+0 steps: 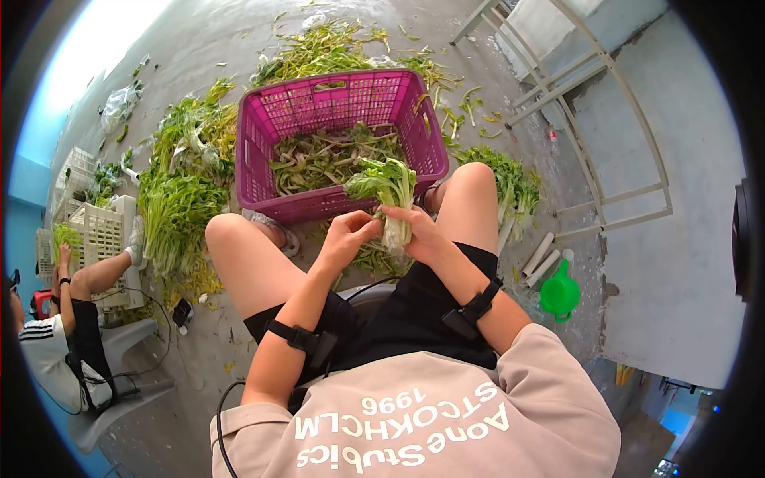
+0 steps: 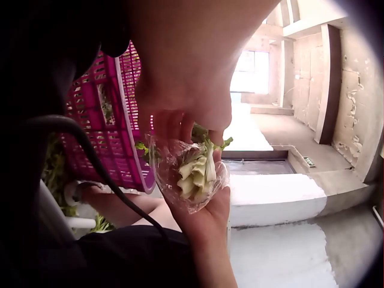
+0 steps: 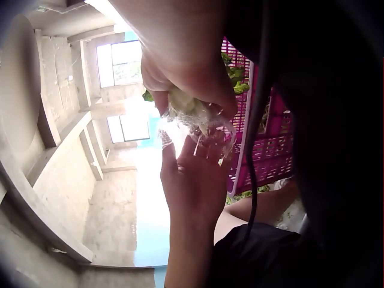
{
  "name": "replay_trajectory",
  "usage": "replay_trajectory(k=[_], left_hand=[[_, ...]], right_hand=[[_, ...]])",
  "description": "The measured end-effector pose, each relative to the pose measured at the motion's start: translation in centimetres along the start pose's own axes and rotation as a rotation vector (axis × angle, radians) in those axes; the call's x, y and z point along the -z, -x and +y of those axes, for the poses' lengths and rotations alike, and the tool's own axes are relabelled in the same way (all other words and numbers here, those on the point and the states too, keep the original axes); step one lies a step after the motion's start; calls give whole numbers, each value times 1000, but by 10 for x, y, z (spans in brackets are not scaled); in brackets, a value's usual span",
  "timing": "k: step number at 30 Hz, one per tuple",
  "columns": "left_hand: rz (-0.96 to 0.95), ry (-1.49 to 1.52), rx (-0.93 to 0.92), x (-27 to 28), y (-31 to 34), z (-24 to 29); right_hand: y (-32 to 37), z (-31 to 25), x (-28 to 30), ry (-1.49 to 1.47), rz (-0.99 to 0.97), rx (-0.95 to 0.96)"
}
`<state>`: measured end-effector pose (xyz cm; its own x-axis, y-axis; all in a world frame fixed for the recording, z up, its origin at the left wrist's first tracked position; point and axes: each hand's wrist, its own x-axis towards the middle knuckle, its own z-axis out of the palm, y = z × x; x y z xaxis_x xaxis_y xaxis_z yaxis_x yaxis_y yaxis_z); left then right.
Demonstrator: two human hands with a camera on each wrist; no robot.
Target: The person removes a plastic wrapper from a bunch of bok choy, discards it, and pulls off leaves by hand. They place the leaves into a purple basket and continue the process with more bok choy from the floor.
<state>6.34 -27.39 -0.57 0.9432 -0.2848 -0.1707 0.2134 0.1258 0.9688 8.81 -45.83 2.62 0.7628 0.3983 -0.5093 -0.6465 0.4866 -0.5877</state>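
Bunch (image 1: 388, 188): leaves toward crate (image 1: 319, 205), cut ends toward lap (image 1: 426, 307).
Right hand (image 1: 422, 231): nearer, fingers curled round it.
Left hand (image 1: 349, 237): fingers nearly closed, pinching wrap (image 2: 191, 201).

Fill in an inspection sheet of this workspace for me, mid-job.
Surface: grey floor, scattered with leaf scraps.
Job's things: leafy bunch, its stem end in a clear bag; pink crate holding loose stalks.
Clutter: heaped greens left of the crate, more behind and to its right; green scoop and white tubes on the right.
Grippers: right hand grips the bunch; left hand pinches at the bag.
Cables: black cable by the left sleeve.
Surroundings: second person seated left; metal frame right.
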Motion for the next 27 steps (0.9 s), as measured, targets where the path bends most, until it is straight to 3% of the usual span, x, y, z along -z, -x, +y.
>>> replay_trajectory(k=[2, 4, 7, 11, 13, 18, 19, 24, 27], left_hand=[[26, 40, -5, -2, -2, -7], [217, 175, 36, -4, -4, -10], [323, 181, 60, -10, -1, 2], [381, 200, 62, -16, -2, 3], [419, 116, -58, -21, -5, 2], [463, -273, -80, -25, 0, 15], [482, -349, -108, -27, 1, 18], [460, -412, -230, -40, 4, 21], [420, -510, -285, -45, 7, 23]], right_hand=[[-1, 0, 0, -24, -38, -11], [-1, -1, -4, -4, -25, -5], [-1, 5, -4, 84, -6, 9], [-2, 11, -6, 147, 9, 75], [0, 12, -8, 142, 35, 83], [-4, 22, -9, 182, 151, 119], [-8, 29, -7, 176, 177, 197], [-16, 48, -7, 88, 257, 423], [-15, 50, -12, -57, 258, 405]])
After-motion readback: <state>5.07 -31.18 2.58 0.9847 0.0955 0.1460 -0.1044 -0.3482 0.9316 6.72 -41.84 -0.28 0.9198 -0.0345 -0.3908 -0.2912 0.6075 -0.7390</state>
